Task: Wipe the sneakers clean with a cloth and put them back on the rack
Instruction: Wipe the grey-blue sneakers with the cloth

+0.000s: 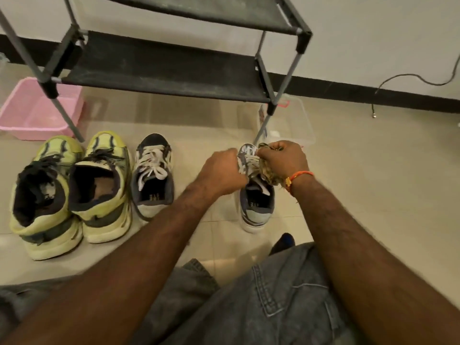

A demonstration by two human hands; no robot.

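Sneaker under work: grey-and-white lace-up sneaker (256, 200) on the beige tiled floor (361, 183), at about 1 o'clock from our knees, toe toward the rack. We see the left hand (221, 170) clenched on the sneaker's left side near the laces. The right hand (283, 158) grips a crumpled brownish cloth (270, 174) and presses it on the lace area; an orange thread bracelet (298, 176) sits at that wrist.

Matching grey-and-white sneaker (153, 175) stands at 11 o'clock, apart from the first. Just beside it, at 10 o'clock, a pair of yellow-green chunky sneakers (72, 192), touching each other.

Black fabric shoe rack with grey metal tubes (161, 70) at 12 o'clock; both visible shelves carry no shoes. Pink plastic tub (32, 113) at its left leg, clear plastic box (291, 120) at its right leg. Black cable (408, 78) lies along the wall at 2 o'clock.
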